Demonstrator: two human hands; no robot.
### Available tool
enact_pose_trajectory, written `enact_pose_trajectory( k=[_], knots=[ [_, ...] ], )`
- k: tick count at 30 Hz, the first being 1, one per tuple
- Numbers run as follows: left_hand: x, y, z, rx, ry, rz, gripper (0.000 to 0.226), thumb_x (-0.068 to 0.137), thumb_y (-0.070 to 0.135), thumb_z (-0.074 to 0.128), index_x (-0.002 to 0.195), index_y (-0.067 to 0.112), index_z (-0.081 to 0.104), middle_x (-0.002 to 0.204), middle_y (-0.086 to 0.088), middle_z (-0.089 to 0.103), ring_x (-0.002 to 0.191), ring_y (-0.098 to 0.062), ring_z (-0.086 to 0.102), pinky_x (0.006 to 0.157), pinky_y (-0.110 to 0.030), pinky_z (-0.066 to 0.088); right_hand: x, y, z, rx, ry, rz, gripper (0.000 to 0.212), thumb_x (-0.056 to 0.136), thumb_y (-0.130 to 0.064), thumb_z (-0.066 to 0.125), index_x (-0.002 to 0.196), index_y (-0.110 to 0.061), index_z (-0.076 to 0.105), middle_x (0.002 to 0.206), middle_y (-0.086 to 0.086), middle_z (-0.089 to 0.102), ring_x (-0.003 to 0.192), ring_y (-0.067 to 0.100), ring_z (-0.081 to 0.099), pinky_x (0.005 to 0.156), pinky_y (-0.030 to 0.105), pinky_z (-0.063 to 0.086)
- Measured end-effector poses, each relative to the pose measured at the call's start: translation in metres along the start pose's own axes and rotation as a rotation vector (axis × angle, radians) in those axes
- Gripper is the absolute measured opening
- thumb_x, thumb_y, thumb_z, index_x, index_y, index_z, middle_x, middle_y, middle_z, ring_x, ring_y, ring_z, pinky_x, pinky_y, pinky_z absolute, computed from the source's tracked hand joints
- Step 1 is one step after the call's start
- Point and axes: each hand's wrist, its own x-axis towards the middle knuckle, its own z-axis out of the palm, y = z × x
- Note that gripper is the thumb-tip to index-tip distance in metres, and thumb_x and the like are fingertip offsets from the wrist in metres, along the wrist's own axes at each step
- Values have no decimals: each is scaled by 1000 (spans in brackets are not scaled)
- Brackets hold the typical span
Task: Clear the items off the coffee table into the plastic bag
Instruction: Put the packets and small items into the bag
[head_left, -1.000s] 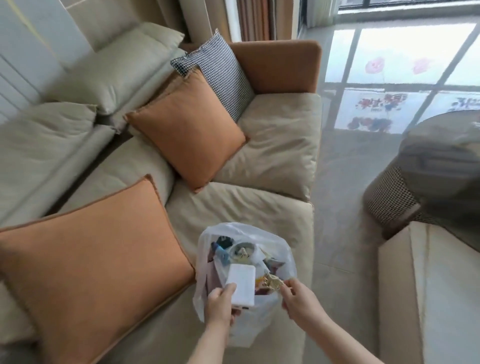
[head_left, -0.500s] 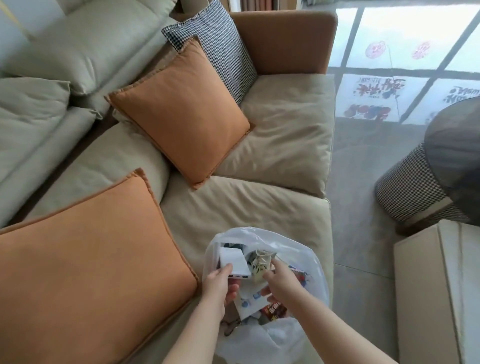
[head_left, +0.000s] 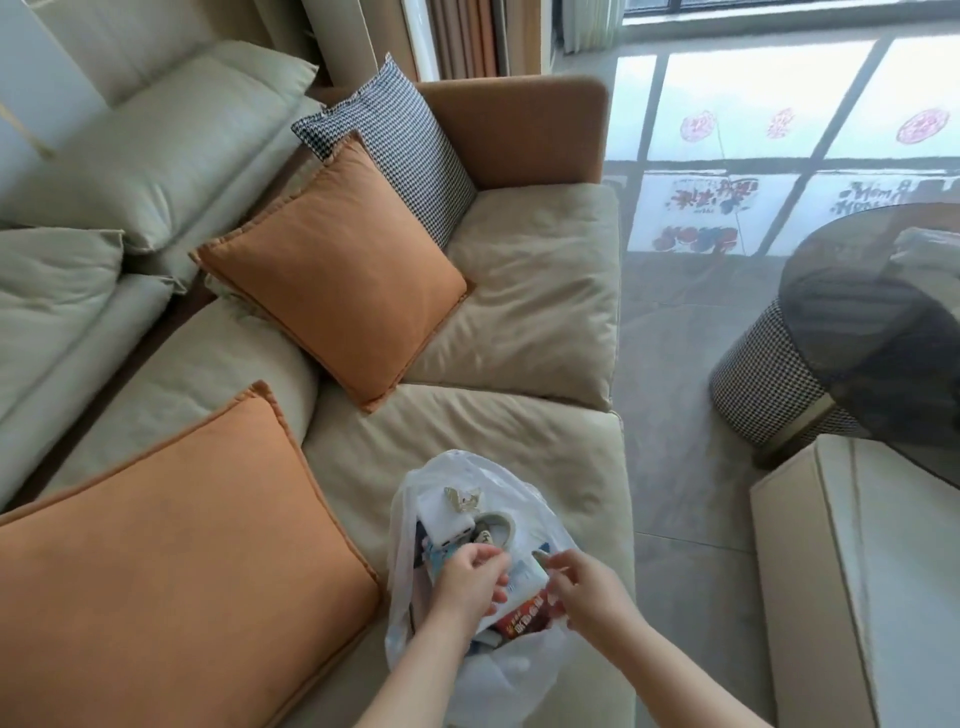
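Translucent white plastic bag (head_left: 524, 670) standing open on the front edge of the beige sofa seat (head_left: 467, 431), just right of a large orange cushion (head_left: 171, 561). Inside: a white charger block (head_left: 445, 525) near the far side, a roll of tape (head_left: 497, 522) beside it, a small metallic trinket (head_left: 462, 498) at the far rim, a white box (head_left: 524, 577) and a red printed packet (head_left: 524, 613) lower down, plus blue bits too jumbled to name. Left hand (head_left: 467, 582) over the bag's mouth, fingers curled with tips drawn together above the contents; pinching something or not, cannot tell. Right hand (head_left: 584, 587) opposite, fingers bent, tips at the edge of the white box; actual grip, cannot tell. Hands near each other, not touching.

Farther back on the sofa, a second orange cushion (head_left: 337, 270) leaning against a houndstooth cushion (head_left: 400, 150). At right, dark smoked-glass tabletop (head_left: 883, 332), round, over a houndstooth ottoman (head_left: 753, 384), with a pale cardboard box (head_left: 857, 571) below it on the grey tiled floor (head_left: 691, 374).
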Motion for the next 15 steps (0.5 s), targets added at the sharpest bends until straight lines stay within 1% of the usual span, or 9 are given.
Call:
enact_pose_trajectory(
  k=[2,3,4,5,7,9,10,12,15],
  knots=[
    [-13,4,13,46,-38,25,4,87,15,60,91,14,59,70,-3,59,53,-13,49,49,-19,41,-13,8,-18,14,9,-6,28,90,-12,44,114,-13,59,87,-1,64,61,13,59,62,27,48],
    [-20,5,21,65,-54,34,3,86,13,60,89,13,59,67,-2,58,50,-12,47,47,-19,39,-19,15,-27,-10,18,-13,28,90,-14,44,113,-16,59,83,-3,64,65,14,61,64,27,49],
    [-28,6,31,94,-69,49,2,86,12,60,87,13,58,64,-1,57,48,-11,46,45,-18,37,-26,22,-36,-53,28,-27,29,89,-17,44,114,-18,59,84,-5,64,73,17,65,69,27,50],
    [-34,5,41,136,-87,67,3,86,12,60,86,14,57,62,0,57,47,-11,46,44,-17,36,-32,32,-47,-108,40,-35,30,89,-20,44,115,-20,58,92,-4,66,85,19,67,75,28,50],
    [-46,2,65,248,-125,107,4,86,15,61,88,15,57,65,0,58,47,-10,48,45,-16,37,-47,54,-68,-222,69,-44,32,90,-25,43,119,-22,55,113,-1,65,103,20,63,84,27,48],
    [-57,-2,94,382,-168,148,7,85,21,63,89,19,58,72,0,60,48,-9,52,49,-18,40,-60,83,-90,-300,105,-50,31,92,-28,41,120,-22,54,120,-1,62,113,18,57,85,26,45],
    [-64,-4,110,449,-191,167,7,84,24,64,87,22,57,74,1,61,49,-9,53,52,-19,42,-66,99,-101,-324,126,-46,30,92,-30,41,118,-21,54,120,0,62,113,18,56,85,27,44],
    [-79,-9,143,572,-227,220,7,83,28,63,81,26,57,70,4,61,54,-9,54,60,-21,44,-81,131,-123,-338,174,-10,28,92,-32,41,114,-20,54,117,2,62,111,22,57,84,29,44],
    [-100,-17,194,723,-282,270,11,83,31,63,76,27,57,65,8,58,64,-11,55,66,-22,46,-103,180,-155,-303,210,98,27,91,-34,43,112,-19,53,116,5,61,111,25,57,85,31,44]
  ],
)
